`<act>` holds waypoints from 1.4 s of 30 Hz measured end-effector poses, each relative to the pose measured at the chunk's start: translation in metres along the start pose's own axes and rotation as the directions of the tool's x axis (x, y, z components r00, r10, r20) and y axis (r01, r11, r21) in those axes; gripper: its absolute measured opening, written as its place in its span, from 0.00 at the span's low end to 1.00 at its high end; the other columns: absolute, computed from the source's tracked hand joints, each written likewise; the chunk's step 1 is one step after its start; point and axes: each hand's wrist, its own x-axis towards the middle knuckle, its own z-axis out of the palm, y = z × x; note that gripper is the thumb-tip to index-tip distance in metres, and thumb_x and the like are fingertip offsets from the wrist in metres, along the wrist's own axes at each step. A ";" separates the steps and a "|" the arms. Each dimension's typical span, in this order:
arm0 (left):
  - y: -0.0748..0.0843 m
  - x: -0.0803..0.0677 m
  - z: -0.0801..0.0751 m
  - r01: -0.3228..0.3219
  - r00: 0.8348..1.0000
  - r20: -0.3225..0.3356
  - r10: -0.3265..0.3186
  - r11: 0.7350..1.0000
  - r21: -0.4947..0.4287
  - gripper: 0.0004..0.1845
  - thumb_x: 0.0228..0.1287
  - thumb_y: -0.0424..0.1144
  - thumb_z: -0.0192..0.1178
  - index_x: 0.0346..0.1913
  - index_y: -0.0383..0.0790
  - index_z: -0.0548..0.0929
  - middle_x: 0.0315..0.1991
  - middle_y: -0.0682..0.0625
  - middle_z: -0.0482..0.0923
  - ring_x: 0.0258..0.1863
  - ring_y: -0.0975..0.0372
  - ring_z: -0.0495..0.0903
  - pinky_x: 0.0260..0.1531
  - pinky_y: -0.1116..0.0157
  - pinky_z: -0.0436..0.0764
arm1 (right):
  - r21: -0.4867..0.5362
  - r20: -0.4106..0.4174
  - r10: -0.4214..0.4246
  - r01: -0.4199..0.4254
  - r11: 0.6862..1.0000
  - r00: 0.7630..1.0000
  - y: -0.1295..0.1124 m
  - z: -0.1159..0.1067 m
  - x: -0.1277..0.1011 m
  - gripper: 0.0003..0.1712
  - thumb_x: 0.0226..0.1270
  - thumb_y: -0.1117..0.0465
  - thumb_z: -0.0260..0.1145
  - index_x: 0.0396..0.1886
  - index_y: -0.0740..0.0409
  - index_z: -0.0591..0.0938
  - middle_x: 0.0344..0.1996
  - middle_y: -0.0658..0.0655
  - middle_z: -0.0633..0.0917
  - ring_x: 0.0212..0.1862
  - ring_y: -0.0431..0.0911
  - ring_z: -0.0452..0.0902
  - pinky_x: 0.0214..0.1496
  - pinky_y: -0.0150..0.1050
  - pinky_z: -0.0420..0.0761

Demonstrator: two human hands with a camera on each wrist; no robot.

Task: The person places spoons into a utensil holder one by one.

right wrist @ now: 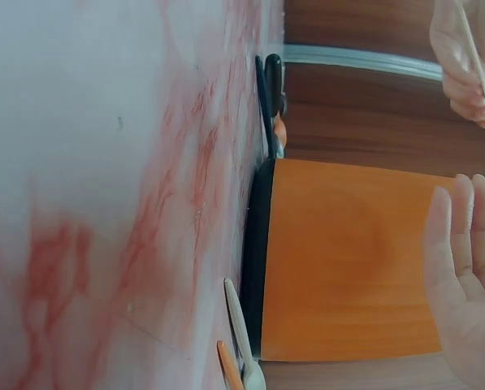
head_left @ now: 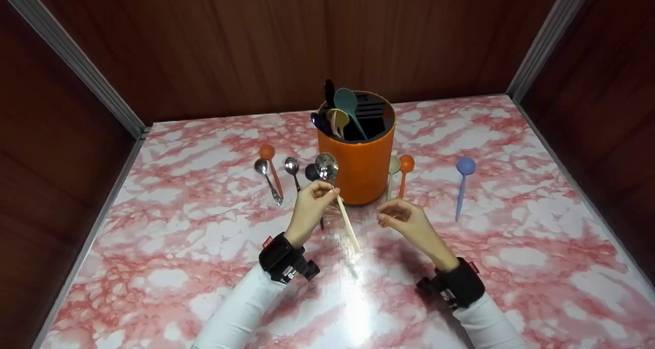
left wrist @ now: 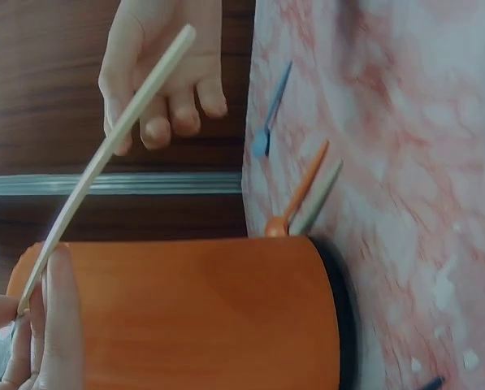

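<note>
My left hand (head_left: 308, 211) pinches a spoon (head_left: 348, 223) with a shiny metal bowl and a slim cream handle. The spoon is held in the air before the orange utensil holder (head_left: 362, 172), bowl pointing away and handle end toward me. In the left wrist view the cream handle (left wrist: 104, 154) slants up from the fingertips. Near the holder's right front, my right hand (head_left: 409, 220) hovers with loosely bent fingers and holds nothing. Several spoons stand in the holder, among them a teal spoon (head_left: 346, 101) and a yellow one (head_left: 342, 118).
Left of the holder lie an orange spoon (head_left: 267, 153), two metal spoons (head_left: 261, 167) (head_left: 291, 165) and a black spoon (head_left: 311, 172). On its right are a pale green spoon (head_left: 394, 165), another orange spoon (head_left: 407, 164) and a blue spoon (head_left: 465, 166). Wood-grain panels (head_left: 276, 42) enclose the marbled table (head_left: 204, 282).
</note>
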 end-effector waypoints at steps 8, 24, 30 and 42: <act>0.000 -0.004 0.013 -0.009 1.000 -0.018 0.009 1.000 -0.012 0.06 0.59 0.27 0.56 0.37 0.25 0.74 0.29 0.47 0.80 0.25 0.67 0.79 0.33 0.61 0.85 | -0.070 0.052 0.054 -0.051 0.996 0.997 -0.001 0.003 0.000 0.18 0.61 0.63 0.63 0.46 0.73 0.76 0.37 0.52 0.84 0.35 0.36 0.80 0.42 0.31 0.81; -0.002 -0.010 0.027 -0.035 0.998 0.046 0.036 0.999 -0.024 0.09 0.58 0.26 0.57 0.40 0.22 0.73 0.34 0.41 0.81 0.28 0.68 0.81 0.34 0.64 0.84 | -0.114 0.142 0.084 -0.068 0.991 0.986 -0.001 0.003 0.000 0.19 0.63 0.60 0.62 0.48 0.71 0.77 0.43 0.69 0.81 0.37 0.34 0.80 0.45 0.33 0.82; -0.004 -0.010 0.029 -0.066 0.996 0.053 0.065 0.998 0.010 0.08 0.58 0.26 0.58 0.38 0.23 0.74 0.34 0.41 0.81 0.29 0.68 0.80 0.35 0.66 0.83 | -0.127 0.142 0.071 -0.053 0.990 0.987 -0.003 0.004 0.000 0.18 0.62 0.60 0.63 0.46 0.70 0.79 0.41 0.67 0.82 0.37 0.35 0.81 0.45 0.32 0.81; -0.006 -0.010 0.032 -0.130 0.987 0.103 0.122 0.989 0.075 0.09 0.58 0.29 0.60 0.36 0.22 0.75 0.34 0.39 0.80 0.30 0.69 0.79 0.36 0.68 0.82 | -0.146 0.145 0.031 -0.009 0.989 0.989 -0.005 0.007 -0.001 0.13 0.62 0.65 0.62 0.41 0.72 0.80 0.32 0.67 0.83 0.30 0.34 0.78 0.36 0.31 0.81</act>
